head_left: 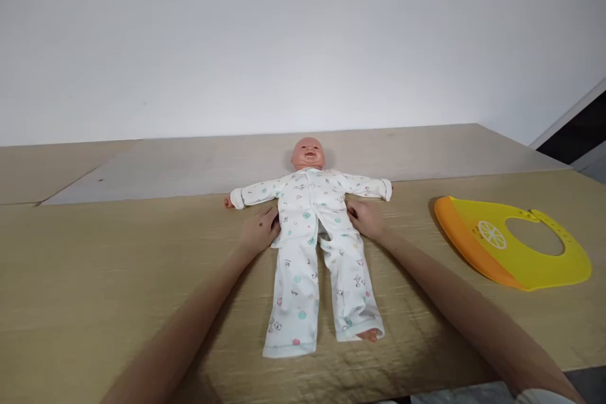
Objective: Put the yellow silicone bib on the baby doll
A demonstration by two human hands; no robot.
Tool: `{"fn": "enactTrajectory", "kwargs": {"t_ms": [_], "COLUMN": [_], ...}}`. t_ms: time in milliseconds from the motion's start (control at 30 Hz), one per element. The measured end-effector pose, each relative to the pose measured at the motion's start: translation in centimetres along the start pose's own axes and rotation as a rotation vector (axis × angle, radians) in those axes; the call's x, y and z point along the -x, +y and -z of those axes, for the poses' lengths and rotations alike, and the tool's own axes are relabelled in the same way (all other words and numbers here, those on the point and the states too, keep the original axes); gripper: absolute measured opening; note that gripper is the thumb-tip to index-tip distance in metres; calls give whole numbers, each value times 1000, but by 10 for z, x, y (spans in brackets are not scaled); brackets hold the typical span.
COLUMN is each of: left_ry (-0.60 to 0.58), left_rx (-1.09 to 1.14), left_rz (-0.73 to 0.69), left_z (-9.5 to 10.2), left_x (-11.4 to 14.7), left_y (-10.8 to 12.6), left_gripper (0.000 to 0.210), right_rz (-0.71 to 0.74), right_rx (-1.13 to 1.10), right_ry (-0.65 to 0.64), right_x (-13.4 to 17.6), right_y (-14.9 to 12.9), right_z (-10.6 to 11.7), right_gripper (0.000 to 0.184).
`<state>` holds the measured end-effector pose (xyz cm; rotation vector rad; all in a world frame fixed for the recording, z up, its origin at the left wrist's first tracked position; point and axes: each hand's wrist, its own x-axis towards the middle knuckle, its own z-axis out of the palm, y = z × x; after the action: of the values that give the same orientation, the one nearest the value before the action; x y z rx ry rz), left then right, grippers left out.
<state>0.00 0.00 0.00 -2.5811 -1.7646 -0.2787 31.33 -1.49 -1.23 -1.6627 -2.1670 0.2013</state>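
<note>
A baby doll (310, 202) lies face up in the middle of the table, arms spread to both sides. It wears a white printed long-sleeved top (303, 208) and matching trousers (296, 290). One foot shows at the trouser cuff on the right; the other cuff hides its foot. My left hand (259, 228) grips the doll's side at the waist, its fingertips hidden at the edge of the top. On the opposite side, my right hand (367, 219) holds the waist, fingers partly tucked out of sight against the cloth.
A yellow bib (516, 265) with an orange pocket and a white citrus print lies flat at the right. The wooden table (118, 278) has a paler strip (189, 167) along its back, below a white partition (303, 57).
</note>
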Motion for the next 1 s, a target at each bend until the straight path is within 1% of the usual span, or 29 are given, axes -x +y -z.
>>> {"fn": "enactTrajectory", "kwargs": {"t_ms": [133, 267, 400, 633, 833, 1000], "left_ry": [-7, 14, 27, 2, 30, 24], "left_rx": [-1, -3, -8, 25, 13, 2], "left_rz": [3, 4, -7, 9, -10, -24], "left_z": [0, -2, -4, -1, -2, -4], "left_x": [1, 1, 1, 0, 1, 1], "left_y": [0, -1, -2, 0, -1, -3], "left_gripper": [32, 33, 32, 33, 33, 32], "right_rz": [16, 26, 8, 8, 7, 6], "right_rx": [-6, -22, -15, -6, -14, -9], "right_ry": [15, 15, 8, -2, 0, -4], "right_x": [0, 0, 0, 1, 0, 0], "right_y": [1, 1, -1, -2, -1, 1], "right_z": [-1, -1, 1, 2, 2, 0], "right_gripper": [16, 16, 16, 15, 15, 16]}}
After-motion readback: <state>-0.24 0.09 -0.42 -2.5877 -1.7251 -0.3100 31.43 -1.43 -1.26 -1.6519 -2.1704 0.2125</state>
